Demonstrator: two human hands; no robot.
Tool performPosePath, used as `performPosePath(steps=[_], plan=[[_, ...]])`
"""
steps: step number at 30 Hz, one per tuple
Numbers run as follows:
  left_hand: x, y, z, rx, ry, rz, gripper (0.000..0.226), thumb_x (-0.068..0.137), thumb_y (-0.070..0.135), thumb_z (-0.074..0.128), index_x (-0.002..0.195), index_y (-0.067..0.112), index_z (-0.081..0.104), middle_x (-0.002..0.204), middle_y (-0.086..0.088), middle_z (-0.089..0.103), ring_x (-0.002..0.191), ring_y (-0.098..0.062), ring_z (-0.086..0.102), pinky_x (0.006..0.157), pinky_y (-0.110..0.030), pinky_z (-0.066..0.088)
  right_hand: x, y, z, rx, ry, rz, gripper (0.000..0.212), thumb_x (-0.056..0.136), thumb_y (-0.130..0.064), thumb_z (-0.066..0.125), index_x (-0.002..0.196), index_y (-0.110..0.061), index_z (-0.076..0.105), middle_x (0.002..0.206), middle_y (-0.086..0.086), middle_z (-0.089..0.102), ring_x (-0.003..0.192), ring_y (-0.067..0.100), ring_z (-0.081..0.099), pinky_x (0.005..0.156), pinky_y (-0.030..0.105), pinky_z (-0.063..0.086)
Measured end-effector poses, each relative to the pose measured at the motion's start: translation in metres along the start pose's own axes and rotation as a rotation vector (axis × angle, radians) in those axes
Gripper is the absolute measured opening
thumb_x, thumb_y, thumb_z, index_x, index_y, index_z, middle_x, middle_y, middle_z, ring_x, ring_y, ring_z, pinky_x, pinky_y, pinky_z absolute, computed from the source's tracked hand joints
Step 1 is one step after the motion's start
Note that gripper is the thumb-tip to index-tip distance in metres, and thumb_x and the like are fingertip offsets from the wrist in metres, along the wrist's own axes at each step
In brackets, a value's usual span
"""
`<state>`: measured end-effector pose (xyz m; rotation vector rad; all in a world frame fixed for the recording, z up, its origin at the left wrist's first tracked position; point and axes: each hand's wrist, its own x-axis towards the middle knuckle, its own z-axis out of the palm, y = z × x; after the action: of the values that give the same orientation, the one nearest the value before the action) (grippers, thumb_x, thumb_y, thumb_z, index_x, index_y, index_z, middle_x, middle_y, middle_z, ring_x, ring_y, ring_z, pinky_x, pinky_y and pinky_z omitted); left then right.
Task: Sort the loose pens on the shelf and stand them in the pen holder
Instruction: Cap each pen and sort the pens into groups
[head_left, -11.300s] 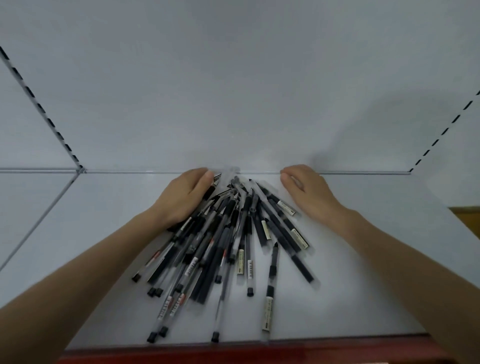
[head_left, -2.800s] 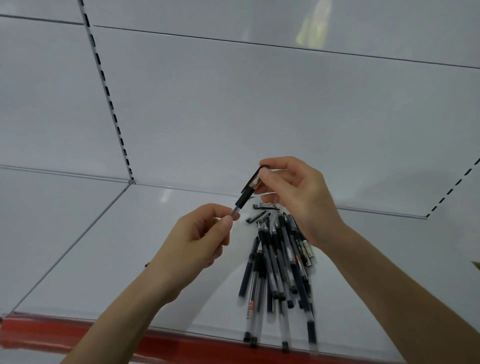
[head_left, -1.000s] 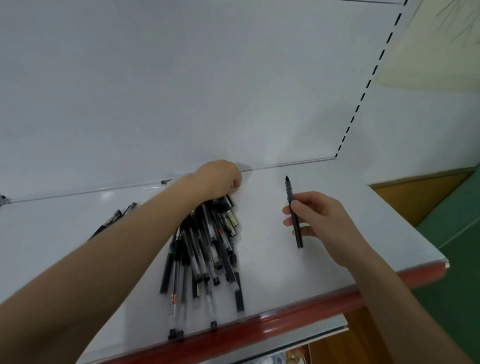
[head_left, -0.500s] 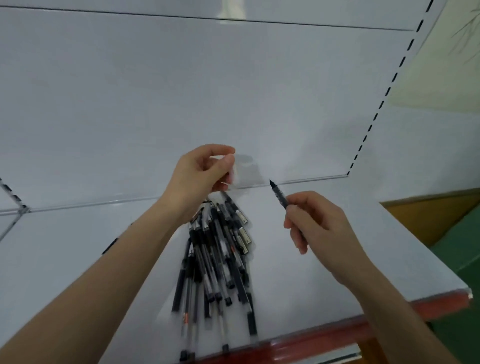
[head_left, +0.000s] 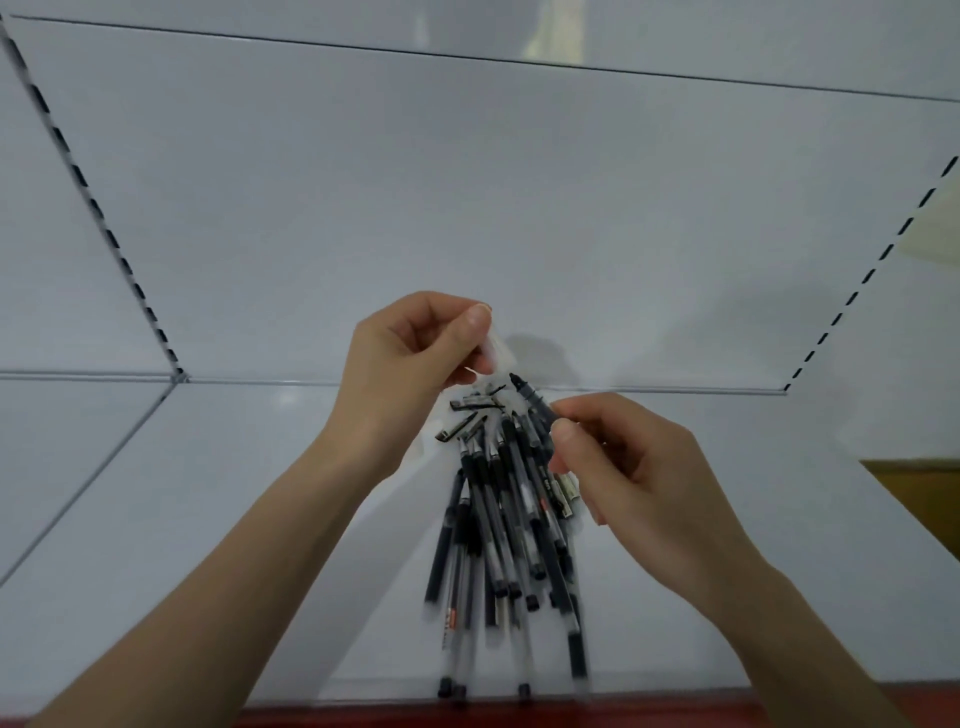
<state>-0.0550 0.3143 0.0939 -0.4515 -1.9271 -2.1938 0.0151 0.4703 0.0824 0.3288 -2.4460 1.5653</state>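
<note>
A heap of several black and clear pens (head_left: 506, 525) lies on the white shelf (head_left: 208, 519), fanned from the back wall toward the front edge. My right hand (head_left: 618, 478) is raised over the heap and pinches a black pen (head_left: 530, 400) whose tip points up and left. My left hand (head_left: 410, 358) is raised beside it, thumb and fingers pinched on a small clear pen cap (head_left: 493, 348). The cap is a short way above and left of the pen tip. No pen holder is in sight.
The shelf has a red front lip (head_left: 467, 714) and a white back panel (head_left: 467, 208) with slotted uprights at left (head_left: 104, 228) and right (head_left: 872, 270). A few loose black caps (head_left: 467, 410) lie at the heap's far end. A brown surface (head_left: 930, 493) shows at the right.
My view has swung back to centre on the shelf. My two hands have come closer together above the heap, the clear cap now near the pen tip.
</note>
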Motion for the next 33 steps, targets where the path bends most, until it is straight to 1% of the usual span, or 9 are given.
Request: performPosePath(steps=[3, 6, 12, 16, 19, 22, 24, 28, 33], plan=[[-0.002, 0.000, -0.001, 0.001, 0.015, 0.007, 0.010, 0.086, 0.009, 0.058, 0.078, 0.012, 0.065, 0.060, 0.001, 0.064, 0.063, -0.014, 0.061, 0.066, -0.026, 0.053, 0.001, 0.000, 0.003, -0.002, -0.001, 0.014, 0.013, 0.088, -0.017, 0.054, 0.082, -0.025, 0.063, 0.074, 0.002, 0.064, 0.045, 0.004, 0.047, 0.048, 0.013, 0.038], [-0.004, 0.001, -0.001, 0.014, 0.014, 0.029, 0.011, 0.085, 0.008, 0.059, 0.080, 0.014, 0.066, 0.062, 0.003, 0.065, 0.059, -0.011, 0.060, 0.063, -0.021, 0.053, 0.001, 0.001, 0.005, 0.006, -0.001, 0.035, 0.014, 0.088, -0.018, 0.054, 0.081, -0.026, 0.063, 0.073, -0.001, 0.065, 0.045, 0.006, 0.045, 0.047, 0.017, 0.039], [-0.006, 0.000, -0.001, 0.006, 0.042, 0.042, 0.011, 0.084, 0.008, 0.060, 0.079, 0.016, 0.066, 0.061, 0.004, 0.066, 0.062, -0.012, 0.062, 0.064, -0.021, 0.054, -0.001, -0.003, 0.007, 0.134, -0.016, 0.107, 0.015, 0.089, -0.013, 0.050, 0.080, -0.014, 0.062, 0.059, -0.006, 0.063, 0.037, 0.005, 0.041, 0.040, 0.016, 0.036], [-0.005, -0.002, -0.004, 0.003, 0.063, 0.042, 0.012, 0.087, 0.008, 0.057, 0.085, 0.017, 0.064, 0.073, -0.004, 0.065, 0.069, -0.017, 0.067, 0.068, -0.024, 0.057, 0.000, -0.002, 0.004, 0.120, -0.018, 0.114, 0.015, 0.090, -0.013, 0.050, 0.081, -0.018, 0.062, 0.062, -0.007, 0.064, 0.037, 0.005, 0.042, 0.040, 0.015, 0.036], [-0.005, -0.002, -0.010, 0.045, 0.005, 0.043, 0.018, 0.090, 0.007, 0.053, 0.094, 0.020, 0.064, 0.077, 0.004, 0.062, 0.073, -0.011, 0.067, 0.077, -0.027, 0.057, 0.001, -0.001, 0.000, 0.111, 0.025, 0.097, 0.016, 0.090, -0.012, 0.052, 0.081, -0.020, 0.063, 0.063, -0.006, 0.065, 0.038, 0.005, 0.043, 0.040, 0.013, 0.036], [-0.007, -0.004, -0.014, 0.077, -0.102, 0.060, 0.026, 0.089, 0.003, 0.053, 0.101, 0.023, 0.064, 0.076, 0.015, 0.063, 0.074, -0.003, 0.062, 0.083, -0.024, 0.054, 0.005, -0.005, -0.003, 0.102, 0.062, 0.044, 0.018, 0.088, -0.015, 0.055, 0.079, -0.029, 0.063, 0.065, -0.005, 0.065, 0.041, 0.005, 0.046, 0.042, 0.013, 0.037], [-0.009, -0.004, -0.015, 0.065, -0.160, 0.088, 0.029, 0.086, 0.000, 0.055, 0.103, 0.023, 0.062, 0.078, 0.015, 0.065, 0.080, -0.003, 0.061, 0.083, -0.020, 0.051, 0.008, -0.008, -0.004, 0.040, 0.064, -0.021, 0.017, 0.088, -0.022, 0.058, 0.077, -0.035, 0.062, 0.069, -0.004, 0.066, 0.045, 0.005, 0.049, 0.044, 0.015, 0.039], [-0.012, 0.000, -0.016, 0.066, -0.198, 0.119, 0.025, 0.080, 0.008, 0.055, 0.099, 0.023, 0.062, 0.081, 0.014, 0.068, 0.086, -0.002, 0.062, 0.085, -0.020, 0.051, 0.010, -0.012, -0.004, -0.031, 0.070, -0.079, 0.012, 0.080, -0.030, 0.054, 0.077, -0.038, 0.063, 0.074, -0.002, 0.065, 0.049, 0.011, 0.051, 0.053, 0.031, 0.047], [-0.015, 0.007, -0.018, 0.086, -0.238, 0.127, 0.024, 0.078, 0.008, 0.058, 0.095, 0.025, 0.062, 0.082, 0.014, 0.070, 0.086, 0.000, 0.063, 0.077, -0.012, 0.048, 0.009, -0.013, -0.005, -0.070, 0.034, -0.077, 0.009, 0.084, -0.026, 0.059, 0.079, -0.033, 0.064, 0.073, -0.003, 0.066, 0.050, 0.012, 0.052, 0.055, 0.030, 0.048]])
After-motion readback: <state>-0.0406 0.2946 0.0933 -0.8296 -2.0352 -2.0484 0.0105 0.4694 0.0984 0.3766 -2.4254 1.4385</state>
